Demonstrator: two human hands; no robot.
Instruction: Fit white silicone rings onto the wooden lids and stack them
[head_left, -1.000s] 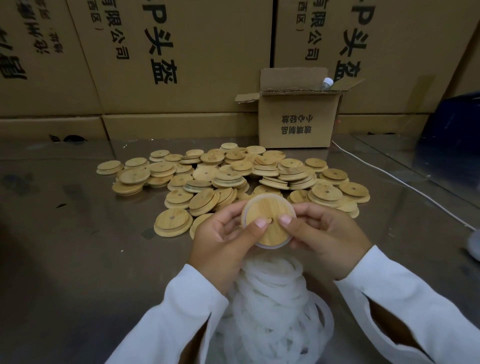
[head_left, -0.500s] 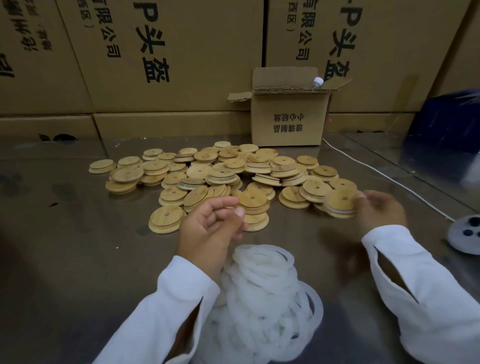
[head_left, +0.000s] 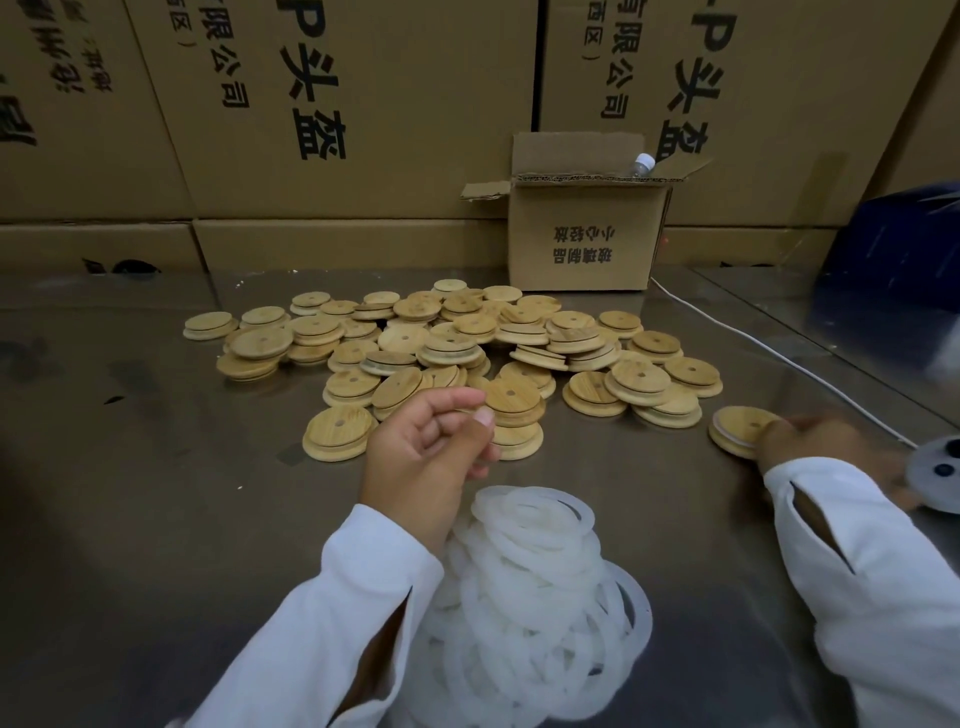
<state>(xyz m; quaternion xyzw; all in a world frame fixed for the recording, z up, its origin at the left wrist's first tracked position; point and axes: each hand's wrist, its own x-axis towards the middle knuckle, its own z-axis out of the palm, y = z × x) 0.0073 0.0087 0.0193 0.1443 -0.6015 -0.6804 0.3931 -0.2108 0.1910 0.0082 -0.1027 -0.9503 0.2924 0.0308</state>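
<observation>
A: Where is the ringed lid (head_left: 736, 422) now?
B: It lies flat on the steel desk (head_left: 156, 499), to the right of the pile of wooden lids (head_left: 467, 353) and a little apart from it. A white band shows under its top edge.
A: Does the right hand (head_left: 815, 441) hold it?
B: Its fingertips touch the near right edge of this lid. But the hand is blurred, so I cannot tell if it grips the lid or only rests on it.
A: And the left hand (head_left: 428, 449)?
B: It is held up in front of the near edge of the pile. The fingers are curled into the palm, the thumb lies against the index finger, and I see nothing inside it.
A: Where are the rings?
B: The heap of white silicone rings (head_left: 535, 582) is close to the person, between the two white sleeves (head_left: 322, 639).
A: And behind the pile?
B: A small open cardboard box (head_left: 582, 244) stands there, and a white cable (head_left: 779, 358) runs beside it.
</observation>
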